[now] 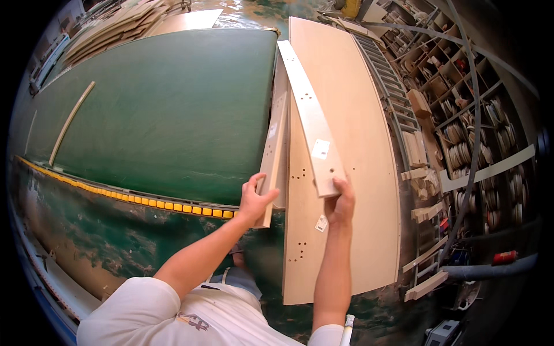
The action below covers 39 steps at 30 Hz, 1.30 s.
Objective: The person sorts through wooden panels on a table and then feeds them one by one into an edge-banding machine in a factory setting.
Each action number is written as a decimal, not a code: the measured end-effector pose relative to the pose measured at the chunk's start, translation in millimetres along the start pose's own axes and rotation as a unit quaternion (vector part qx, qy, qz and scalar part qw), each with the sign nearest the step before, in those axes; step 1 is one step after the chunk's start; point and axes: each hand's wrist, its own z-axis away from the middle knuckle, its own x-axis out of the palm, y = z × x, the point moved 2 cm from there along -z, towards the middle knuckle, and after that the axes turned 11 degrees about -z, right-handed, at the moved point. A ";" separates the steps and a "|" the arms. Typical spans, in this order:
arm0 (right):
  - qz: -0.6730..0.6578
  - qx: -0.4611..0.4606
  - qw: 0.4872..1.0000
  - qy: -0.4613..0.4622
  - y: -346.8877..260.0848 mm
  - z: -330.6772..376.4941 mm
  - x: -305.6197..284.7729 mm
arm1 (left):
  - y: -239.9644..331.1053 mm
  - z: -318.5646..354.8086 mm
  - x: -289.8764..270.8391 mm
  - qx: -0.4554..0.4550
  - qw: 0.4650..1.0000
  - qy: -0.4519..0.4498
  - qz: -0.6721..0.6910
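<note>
My left hand (pixel 256 199) is closed round the near end of a narrow wooden board (pixel 274 144), which stands tilted on its edge beside the green belt. In my right hand (pixel 340 200) is the near end of a pale drilled board (pixel 306 98), with a white label (pixel 321 149) and small holes along it; my thumb lies on its top face. This board slants away above a large wooden panel (pixel 363 173) that also has groups of drilled holes and a label. The far ends of the two narrow boards come close together.
To the left spreads a wide green conveyor belt (pixel 173 115), edged with yellow blocks (pixel 150 200); a thin wooden strip (pixel 72 123) lies on it. Stacked boards (pixel 109 34) rise at the far left. On the right stand a roller track (pixel 389 86) and shelves (pixel 456 121) full of edging rolls.
</note>
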 end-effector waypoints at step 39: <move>0.342 0.461 0.632 -0.521 443.0 421.0 345.3 | -287.9 825.4 -195.6 0.101 0.470 0.675 0.560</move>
